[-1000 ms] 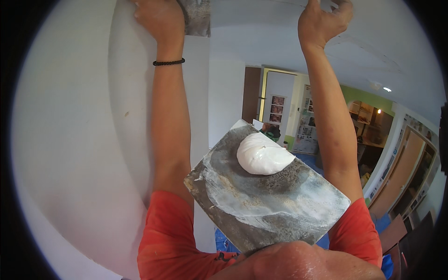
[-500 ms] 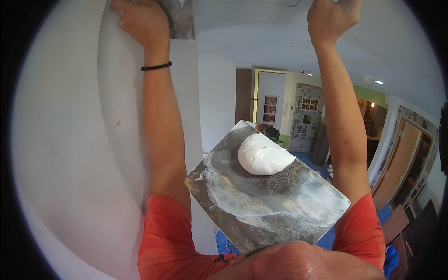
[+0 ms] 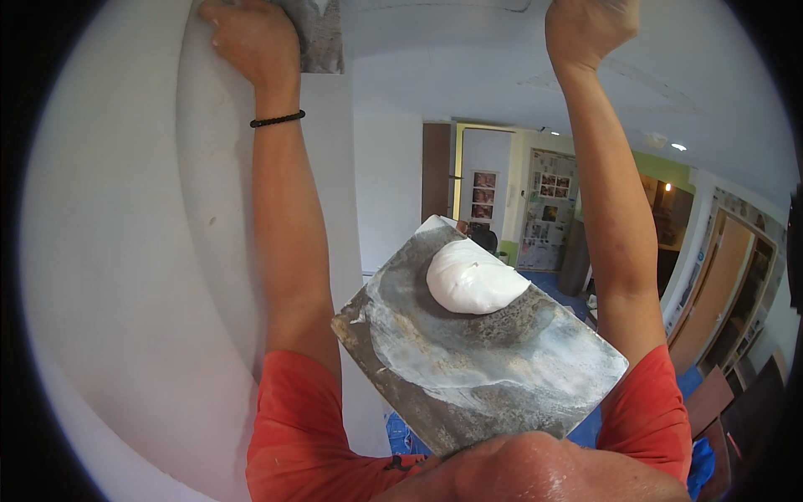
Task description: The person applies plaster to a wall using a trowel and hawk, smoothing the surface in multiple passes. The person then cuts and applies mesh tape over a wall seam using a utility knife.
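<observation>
A: State the position of the grey board point(image 3: 477, 360).
B: The board sits between the two arms, turned cornerwise. Its near edge meets the person's chin. Its left corner lines up with the left arm; its right corner overlaps the right sleeve point(image 3: 648, 410). Contact at either corner cannot be told.

A: Where is the load?
B: A smooth white mound point(image 3: 475, 278) lies on the far part of the board and reaches its far right edge. A white smear crosses the middle.

A: Report the hands.
B: Both are raised, well apart from the board. The left hand point(image 3: 259, 42) has curled fingers and overlaps a grey plate point(image 3: 324, 42) on its right; whether it grips the plate cannot be told. The right hand point(image 3: 592, 33) is bent inward at the wrist, its fingers partly cut off by the frame; its contents, if any, cannot be told.

A: Specify the open room.
B: A wide gap lies between the forearms, beyond the board's far corner. On the left, a white wall point(image 3: 100, 251) runs close beside the left forearm point(image 3: 288, 201).

A: And the surroundings?
B: A pale ceiling point(image 3: 443, 58) with faint lines; far off, a white door point(image 3: 481, 146) bearing pictures; blue sheeting point(image 3: 569, 301) on the floor; at right, a wooden door point(image 3: 711, 289).
</observation>
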`<state>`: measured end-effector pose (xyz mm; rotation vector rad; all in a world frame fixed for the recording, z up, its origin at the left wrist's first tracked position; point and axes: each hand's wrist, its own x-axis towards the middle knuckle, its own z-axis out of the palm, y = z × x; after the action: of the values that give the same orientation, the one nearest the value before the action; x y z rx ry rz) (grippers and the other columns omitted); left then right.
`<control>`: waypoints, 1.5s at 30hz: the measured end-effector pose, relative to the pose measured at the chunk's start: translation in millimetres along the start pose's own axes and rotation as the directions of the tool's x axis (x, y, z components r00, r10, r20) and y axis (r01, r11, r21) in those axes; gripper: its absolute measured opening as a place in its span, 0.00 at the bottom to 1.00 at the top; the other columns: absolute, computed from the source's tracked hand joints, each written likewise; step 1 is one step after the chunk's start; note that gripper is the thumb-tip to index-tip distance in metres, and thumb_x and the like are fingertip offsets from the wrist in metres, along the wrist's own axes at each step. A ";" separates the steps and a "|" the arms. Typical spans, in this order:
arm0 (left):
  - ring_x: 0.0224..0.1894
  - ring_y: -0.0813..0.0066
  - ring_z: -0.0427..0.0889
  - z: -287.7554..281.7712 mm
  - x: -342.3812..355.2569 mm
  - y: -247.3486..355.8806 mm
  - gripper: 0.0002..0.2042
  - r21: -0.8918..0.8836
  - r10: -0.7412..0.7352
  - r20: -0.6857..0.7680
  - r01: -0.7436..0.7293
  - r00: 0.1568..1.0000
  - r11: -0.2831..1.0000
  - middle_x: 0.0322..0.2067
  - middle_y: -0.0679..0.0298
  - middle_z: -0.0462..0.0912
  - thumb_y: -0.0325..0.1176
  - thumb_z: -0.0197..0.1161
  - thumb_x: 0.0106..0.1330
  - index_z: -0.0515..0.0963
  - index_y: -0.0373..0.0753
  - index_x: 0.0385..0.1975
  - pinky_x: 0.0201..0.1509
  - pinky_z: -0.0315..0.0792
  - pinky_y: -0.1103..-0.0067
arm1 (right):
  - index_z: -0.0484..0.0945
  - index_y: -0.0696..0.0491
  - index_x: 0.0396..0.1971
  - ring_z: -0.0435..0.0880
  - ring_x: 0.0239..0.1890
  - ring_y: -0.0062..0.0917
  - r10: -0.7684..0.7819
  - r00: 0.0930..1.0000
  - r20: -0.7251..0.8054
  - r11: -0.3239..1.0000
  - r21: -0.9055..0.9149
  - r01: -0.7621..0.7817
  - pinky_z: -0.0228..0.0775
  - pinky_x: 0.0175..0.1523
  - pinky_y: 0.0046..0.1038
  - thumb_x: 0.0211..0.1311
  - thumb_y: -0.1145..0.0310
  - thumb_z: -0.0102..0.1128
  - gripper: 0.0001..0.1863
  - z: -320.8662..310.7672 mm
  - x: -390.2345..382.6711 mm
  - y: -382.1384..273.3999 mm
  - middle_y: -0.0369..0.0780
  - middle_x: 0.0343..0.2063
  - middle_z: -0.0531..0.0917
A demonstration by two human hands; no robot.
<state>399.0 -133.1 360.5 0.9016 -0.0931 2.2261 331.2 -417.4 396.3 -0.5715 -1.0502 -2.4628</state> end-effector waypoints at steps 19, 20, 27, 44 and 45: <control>0.35 0.39 0.86 -28.4 1.2 -4.1 0.11 0.188 0.081 0.014 -0.082 0.997 0.979 0.27 0.40 0.85 0.28 0.56 0.71 0.70 0.25 0.44 0.43 0.79 0.56 | 0.85 0.56 0.38 0.75 0.22 0.19 0.074 0.990 0.120 0.989 0.119 -0.089 0.69 0.28 0.24 0.58 0.75 0.74 0.09 2.5 4.4 -28.1 0.37 0.26 0.81; 0.35 0.40 0.86 -29.0 -0.7 -6.1 0.11 0.216 0.113 0.010 -0.112 0.994 0.970 0.27 0.41 0.85 0.28 0.56 0.71 0.70 0.26 0.45 0.42 0.79 0.56 | 0.86 0.55 0.39 0.76 0.22 0.20 -0.171 0.975 0.144 0.974 -0.122 0.189 0.69 0.28 0.24 0.58 0.75 0.73 0.09 0.9 5.1 -18.4 0.38 0.27 0.82; 0.32 0.46 0.86 -28.2 -0.4 -4.9 0.12 0.252 0.168 -0.069 -0.145 0.983 0.957 0.26 0.46 0.85 0.32 0.58 0.72 0.75 0.28 0.44 0.39 0.78 0.60 | 0.86 0.56 0.39 0.84 0.24 0.21 -0.105 0.985 0.135 0.988 -0.102 0.119 0.74 0.29 0.24 0.59 0.77 0.72 0.08 2.4 6.1 -26.2 0.39 0.31 0.86; 0.37 0.37 0.85 -21.2 -8.9 11.7 0.12 0.162 0.054 -0.106 -0.036 0.993 0.986 0.34 0.37 0.84 0.27 0.53 0.72 0.72 0.30 0.52 0.37 0.76 0.52 | 0.80 0.55 0.42 0.78 0.21 0.28 -0.266 0.964 0.028 0.935 -0.236 0.265 0.73 0.29 0.30 0.45 0.69 0.84 0.25 11.0 -7.6 -25.3 0.41 0.37 0.83; 0.37 0.37 0.85 -22.7 -10.3 12.0 0.13 0.139 0.080 -0.128 -0.062 0.989 0.988 0.33 0.37 0.84 0.27 0.53 0.72 0.72 0.30 0.52 0.36 0.76 0.52 | 0.80 0.55 0.41 0.79 0.22 0.29 -0.193 0.978 0.082 0.955 -0.213 0.206 0.74 0.29 0.30 0.47 0.69 0.83 0.23 7.5 -9.4 -28.9 0.41 0.36 0.83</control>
<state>383.1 -141.0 339.1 0.8290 0.0898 2.3755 326.0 -391.5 379.5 -0.6382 -0.9009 -2.7797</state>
